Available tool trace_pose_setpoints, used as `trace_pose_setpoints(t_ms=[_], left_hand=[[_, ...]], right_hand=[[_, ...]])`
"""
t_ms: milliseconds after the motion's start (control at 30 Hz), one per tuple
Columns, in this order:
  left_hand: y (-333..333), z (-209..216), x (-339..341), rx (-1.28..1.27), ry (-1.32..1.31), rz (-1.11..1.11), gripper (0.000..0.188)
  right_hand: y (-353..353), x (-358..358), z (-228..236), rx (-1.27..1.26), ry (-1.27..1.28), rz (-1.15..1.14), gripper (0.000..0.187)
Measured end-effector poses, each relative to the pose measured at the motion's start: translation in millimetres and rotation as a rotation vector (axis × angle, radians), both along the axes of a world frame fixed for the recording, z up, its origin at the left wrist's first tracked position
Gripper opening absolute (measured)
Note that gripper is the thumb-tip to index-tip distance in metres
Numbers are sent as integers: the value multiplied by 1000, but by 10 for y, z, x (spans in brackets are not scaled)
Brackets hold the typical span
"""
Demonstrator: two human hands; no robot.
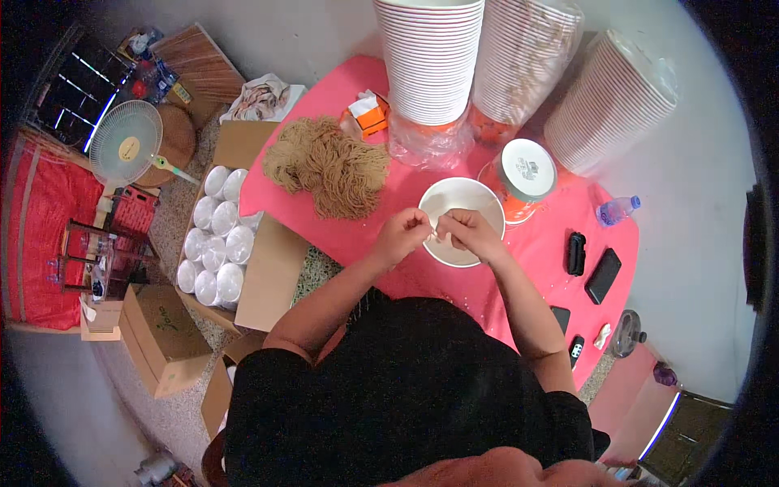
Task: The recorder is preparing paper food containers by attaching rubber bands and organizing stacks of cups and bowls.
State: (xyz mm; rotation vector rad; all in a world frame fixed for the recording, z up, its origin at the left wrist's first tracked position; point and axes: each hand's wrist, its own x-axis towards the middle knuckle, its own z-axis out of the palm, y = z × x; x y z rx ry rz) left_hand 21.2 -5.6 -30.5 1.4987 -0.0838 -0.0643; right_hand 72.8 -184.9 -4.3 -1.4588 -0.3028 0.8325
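Over the near rim of a white paper bucket (pixel 461 195), both my hands are close together, fingers pinched. My left hand (pixel 402 237) is at the bucket's left edge, thumb and forefinger pressed together. My right hand (pixel 471 232) faces it over the opening, its fingers curled in. Something tiny and pale shows between the fingertips, too small to name. Just behind and right of the bucket is an orange container topped by a white printed lid (pixel 527 169). A heap of brown twine-like strands (pixel 329 166) lies to the left.
Tall stacks of white paper buckets (pixel 430 61) line the table's far side. On the pink tablecloth (pixel 519 276) are a water bottle (pixel 618 210), a black phone-like slab (pixel 603 276) and an orange tissue pack (pixel 367 114). At left, a carton holds plastic-wrapped white cups (pixel 215 223).
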Motion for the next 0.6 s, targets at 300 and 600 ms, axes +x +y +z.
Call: trace_pose_setpoints(t_ms=[300,600], left_hand=[[87,121,50,-402,552,-171,5],[105,103,45,-631,627,-257,8]], right_hand=[[41,-107,-47,-22,-412,-45,2],[85,-200,41,18,-617,-186,5]])
